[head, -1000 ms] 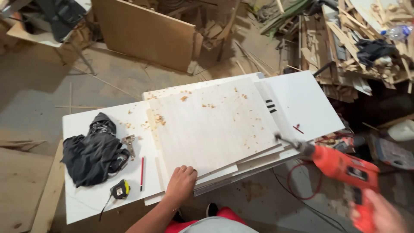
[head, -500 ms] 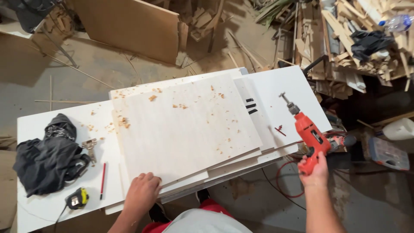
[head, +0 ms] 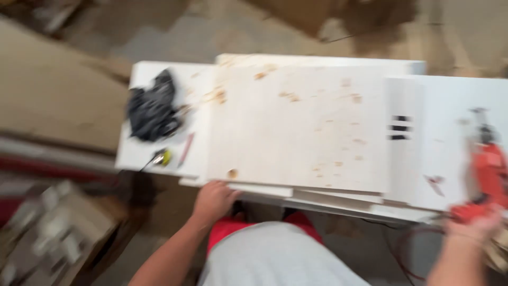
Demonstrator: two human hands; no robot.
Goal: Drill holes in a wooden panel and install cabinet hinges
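Drill (head: 489, 177) lowered onto boards (head: 301, 132) (blurred), right hand (head: 471, 228) gripping it, left hand (head: 214, 201) clasping edge

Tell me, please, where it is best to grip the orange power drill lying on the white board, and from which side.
Grip the orange power drill at its handle, the end nearest the person, coming from the near edge of the white board. The drill lies flat with its dark nose pointing away, so the handle end faces the right hand, which is already there. The picture is blurred, so finer details are unclear.
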